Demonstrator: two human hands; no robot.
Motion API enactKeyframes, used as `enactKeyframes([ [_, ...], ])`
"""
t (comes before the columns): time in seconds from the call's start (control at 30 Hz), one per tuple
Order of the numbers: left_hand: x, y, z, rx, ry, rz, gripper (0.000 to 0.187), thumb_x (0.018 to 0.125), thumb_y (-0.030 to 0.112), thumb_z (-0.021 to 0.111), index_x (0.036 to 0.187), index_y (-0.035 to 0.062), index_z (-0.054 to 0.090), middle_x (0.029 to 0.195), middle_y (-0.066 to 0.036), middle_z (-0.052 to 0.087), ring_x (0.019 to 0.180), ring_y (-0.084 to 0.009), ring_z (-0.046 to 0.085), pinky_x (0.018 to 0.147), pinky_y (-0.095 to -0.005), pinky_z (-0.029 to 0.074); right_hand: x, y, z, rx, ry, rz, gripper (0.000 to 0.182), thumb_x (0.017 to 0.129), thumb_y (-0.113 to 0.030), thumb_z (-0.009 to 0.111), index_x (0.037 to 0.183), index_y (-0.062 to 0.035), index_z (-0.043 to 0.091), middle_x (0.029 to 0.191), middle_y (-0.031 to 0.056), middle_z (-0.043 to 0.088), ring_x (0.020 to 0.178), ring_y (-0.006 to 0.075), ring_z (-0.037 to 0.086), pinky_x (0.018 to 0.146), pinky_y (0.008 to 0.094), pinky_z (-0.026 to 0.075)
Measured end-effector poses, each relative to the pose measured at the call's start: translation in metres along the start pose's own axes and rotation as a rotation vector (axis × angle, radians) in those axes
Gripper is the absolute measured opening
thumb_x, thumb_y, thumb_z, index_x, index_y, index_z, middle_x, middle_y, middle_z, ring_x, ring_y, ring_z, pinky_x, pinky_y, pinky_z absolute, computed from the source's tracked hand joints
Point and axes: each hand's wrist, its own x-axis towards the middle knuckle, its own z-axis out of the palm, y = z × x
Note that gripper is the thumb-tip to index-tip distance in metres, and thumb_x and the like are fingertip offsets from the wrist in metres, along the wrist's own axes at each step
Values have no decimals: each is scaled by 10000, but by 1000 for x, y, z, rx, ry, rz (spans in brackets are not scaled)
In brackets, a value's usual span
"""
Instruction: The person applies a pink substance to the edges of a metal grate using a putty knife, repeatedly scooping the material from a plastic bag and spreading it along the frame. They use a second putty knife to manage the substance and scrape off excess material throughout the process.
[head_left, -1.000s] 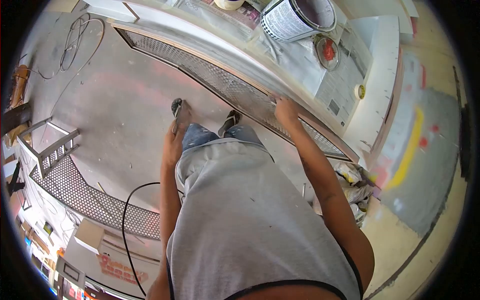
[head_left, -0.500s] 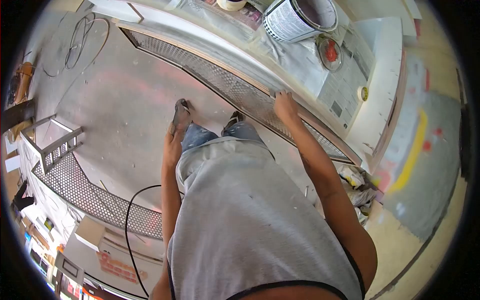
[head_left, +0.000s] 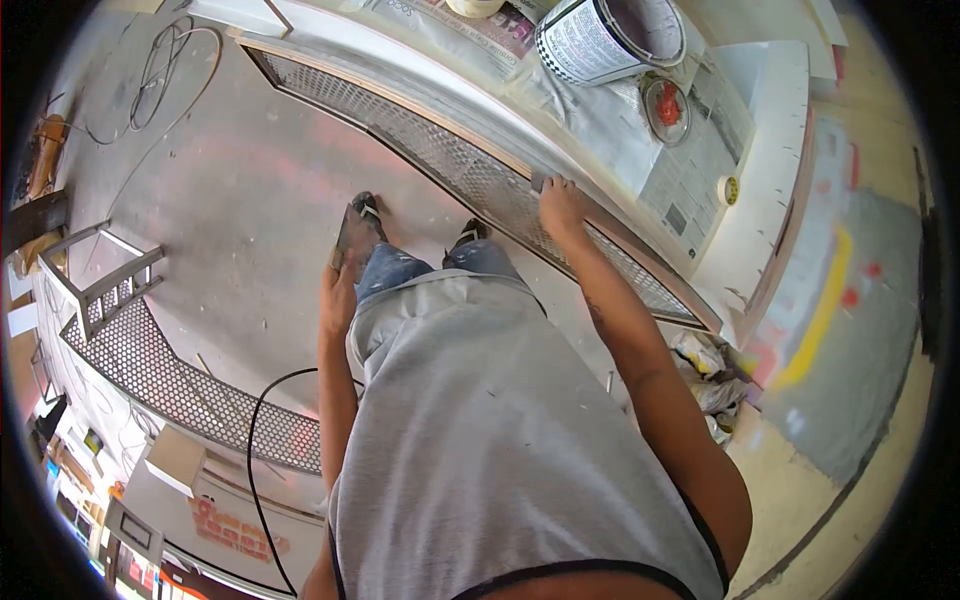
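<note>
My left hand (head_left: 341, 280) hangs low near my left leg, closed around a flat grey-brown plate (head_left: 356, 236) that resembles a filler spreader. My right hand (head_left: 563, 208) is closed over a small flat grey blade (head_left: 541, 183), probably a scraper, most of it hidden under my fingers. That blade rests on the narrow wood-edged rail (head_left: 630, 240) of a white counter unit. Below the rail runs a perforated metal panel (head_left: 440, 160) in a dark frame.
On the counter's paper covering (head_left: 690, 190) stand a large paint can (head_left: 590, 45), a lid with red paste (head_left: 666, 110) and a tape roll (head_left: 728, 190). A metal stool frame (head_left: 100, 280), a perforated sheet (head_left: 190, 385) and a black hose (head_left: 252, 440) are at left.
My right hand has slid slightly up and left along the rail with the grey blade. In my left hand the flat plate has tilted, showing more of its face.
</note>
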Motion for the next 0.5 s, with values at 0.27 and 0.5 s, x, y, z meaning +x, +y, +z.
enactKeyframes([
  [0.27, 3, 11, -6, -37, 5, 13, 405, 1057, 267, 456, 1297, -39, 569, 1200, -87, 655, 1098, -161, 570, 986, -293, 413, -10, -17, -21, 42, 71, -32, 333, 931, -96, 490, 1227, 41, 561, 1241, 195, 560, 1179, 407, 528, 959, 495, 482],
  [0.5, 5, 1, -16, -54, 16, 26, 424, 1036, 341, 515, 1216, -28, 616, 1074, -32, 636, 995, -133, 535, 908, -274, 416, 4, -28, 17, -62, 126, -88, 329, 910, -87, 508, 1198, 56, 575, 1283, 201, 538, 1163, 406, 533, 953, 495, 491],
])
